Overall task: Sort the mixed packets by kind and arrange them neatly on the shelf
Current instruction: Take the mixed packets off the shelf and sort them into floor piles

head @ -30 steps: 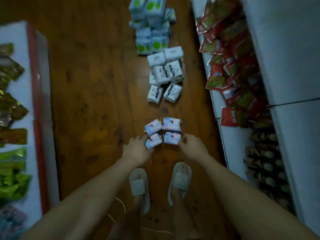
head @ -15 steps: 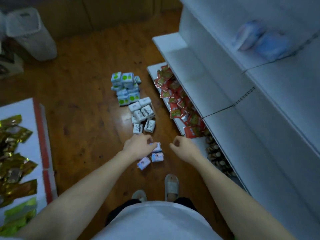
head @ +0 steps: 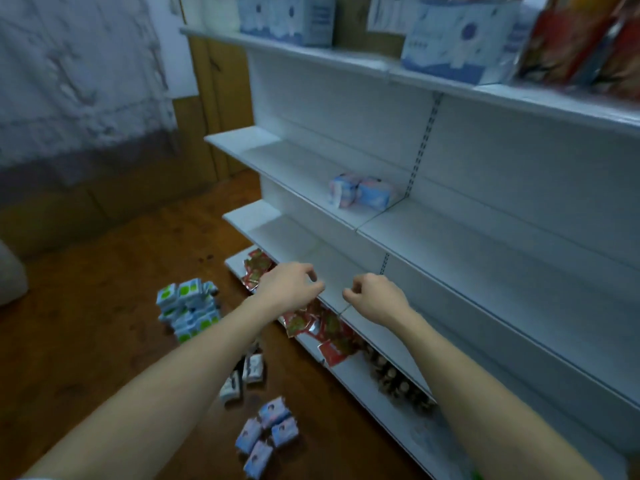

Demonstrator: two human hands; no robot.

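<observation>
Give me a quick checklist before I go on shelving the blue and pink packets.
1. Left hand free: cannot tell, fingers curled, nothing visible in them.
2. Right hand free: cannot tell, same.
3. Blue and pink packets on the floor shelved: not ok, four lie by the shelf base.
4. Matching packets on the shelf to join: ok, a small group sits there.
5. Space beside that group: ok, the shelf board to its left is bare.
6. Green and white packets shelved: not ok, stacked on the floor.
</observation>
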